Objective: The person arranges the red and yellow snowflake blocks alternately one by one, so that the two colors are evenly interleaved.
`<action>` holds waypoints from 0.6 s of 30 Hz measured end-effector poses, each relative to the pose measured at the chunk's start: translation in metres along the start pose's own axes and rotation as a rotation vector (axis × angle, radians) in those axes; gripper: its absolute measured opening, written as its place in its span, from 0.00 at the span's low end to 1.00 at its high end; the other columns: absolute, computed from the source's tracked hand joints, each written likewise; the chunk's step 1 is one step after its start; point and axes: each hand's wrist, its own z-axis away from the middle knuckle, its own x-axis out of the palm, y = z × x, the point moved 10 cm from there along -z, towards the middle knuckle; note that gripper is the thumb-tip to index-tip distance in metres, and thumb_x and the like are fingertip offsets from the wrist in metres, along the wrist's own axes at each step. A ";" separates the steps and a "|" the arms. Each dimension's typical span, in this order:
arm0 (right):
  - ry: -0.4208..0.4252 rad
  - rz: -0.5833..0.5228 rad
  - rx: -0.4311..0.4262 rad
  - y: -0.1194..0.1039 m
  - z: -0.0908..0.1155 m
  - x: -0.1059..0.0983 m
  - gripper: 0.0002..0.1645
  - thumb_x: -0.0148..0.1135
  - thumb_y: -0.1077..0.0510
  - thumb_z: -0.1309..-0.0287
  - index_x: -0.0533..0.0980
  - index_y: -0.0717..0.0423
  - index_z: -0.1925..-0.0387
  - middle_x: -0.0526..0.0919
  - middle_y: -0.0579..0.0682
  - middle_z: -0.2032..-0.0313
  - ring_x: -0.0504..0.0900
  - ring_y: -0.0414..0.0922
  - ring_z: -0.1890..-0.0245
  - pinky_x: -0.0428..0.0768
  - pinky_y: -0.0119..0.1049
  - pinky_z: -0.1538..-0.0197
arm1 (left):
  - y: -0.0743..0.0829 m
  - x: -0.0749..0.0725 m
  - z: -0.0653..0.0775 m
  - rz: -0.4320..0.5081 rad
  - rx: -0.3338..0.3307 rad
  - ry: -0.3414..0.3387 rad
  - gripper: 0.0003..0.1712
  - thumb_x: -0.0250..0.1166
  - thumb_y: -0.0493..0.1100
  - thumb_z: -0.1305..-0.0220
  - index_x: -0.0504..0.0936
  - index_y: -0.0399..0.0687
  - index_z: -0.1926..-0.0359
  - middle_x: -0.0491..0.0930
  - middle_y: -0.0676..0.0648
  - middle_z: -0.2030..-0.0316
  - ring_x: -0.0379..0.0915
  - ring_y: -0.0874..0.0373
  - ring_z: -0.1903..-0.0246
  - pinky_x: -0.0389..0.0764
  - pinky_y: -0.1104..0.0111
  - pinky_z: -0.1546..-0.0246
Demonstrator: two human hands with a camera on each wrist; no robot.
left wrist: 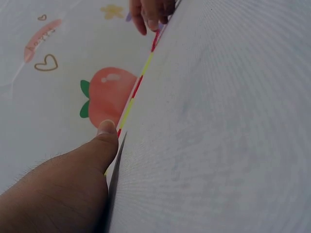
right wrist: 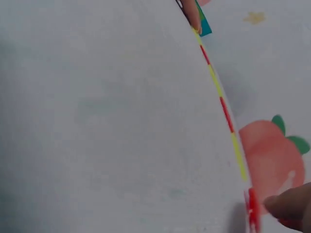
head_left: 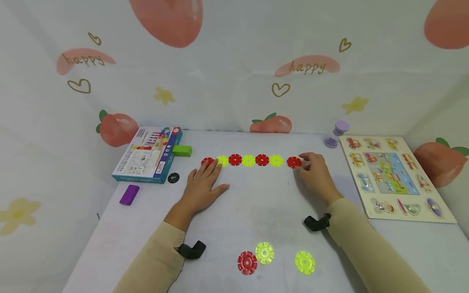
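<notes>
Flower-shaped plastic discs, red and yellow by turns, lie in a row across the table, among them a red disc and a yellow disc. My left hand rests with spread fingers at the row's left end, fingertips over a red disc and touching a yellow disc. At the right end, my right hand pinches the edge of a red disc between thumb and fingers. A small gap separates that disc from its yellow neighbour. In the right wrist view the pinched disc stands edge-on beside the thumb.
Nearer me lie a loose red disc and two yellow discs. At left are a boxed toy, a green block, a purple block and a black round piece. A puzzle board and a purple sand timer stand right.
</notes>
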 end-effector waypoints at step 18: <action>-0.212 0.481 -0.301 -0.028 0.024 0.040 0.55 0.51 0.29 0.40 0.51 0.62 0.27 0.47 0.56 0.27 0.46 0.54 0.29 0.54 0.59 0.36 | 0.001 0.000 0.000 -0.006 0.001 -0.011 0.49 0.44 0.77 0.41 0.52 0.58 0.25 0.42 0.53 0.26 0.31 0.50 0.28 0.39 0.41 0.36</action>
